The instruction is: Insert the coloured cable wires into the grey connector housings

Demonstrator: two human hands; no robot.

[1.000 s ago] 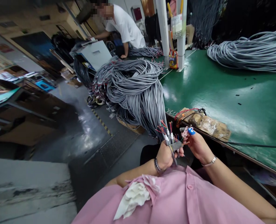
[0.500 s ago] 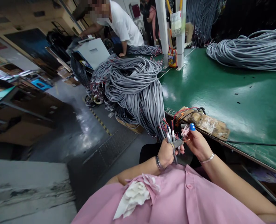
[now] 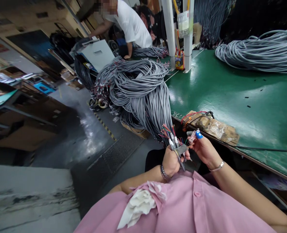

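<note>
Hands meet close in front of the chest, just below the edge of the green table. The left hand is closed around a few grey cable ends, held together like a small bunch, with a ring-like grey piece on one finger. From these ends short coloured wires stick up, red, green and blue ones. The right hand pinches something small at the wire tips between thumb and forefinger; the thumb wears a blue cap. What exactly the pinched piece is, I cannot tell, it is too small.

The held cables run up into the big grey bundle of cables that hangs over the table corner toward the floor. Just beside the right hand, on the table edge, lies a worn wooden block with a red wire on it. A second coil of cable rests far back on the table, well apart. Another person in a white shirt bends over a grey box at the far end.

As I judge it, the step in hand is sorting or preparing the single thin wires of one cable end. The next move seems to call for a fine grip: one thin wire must be separated from its neighbours while the left hand keeps the bunch steady.
</note>
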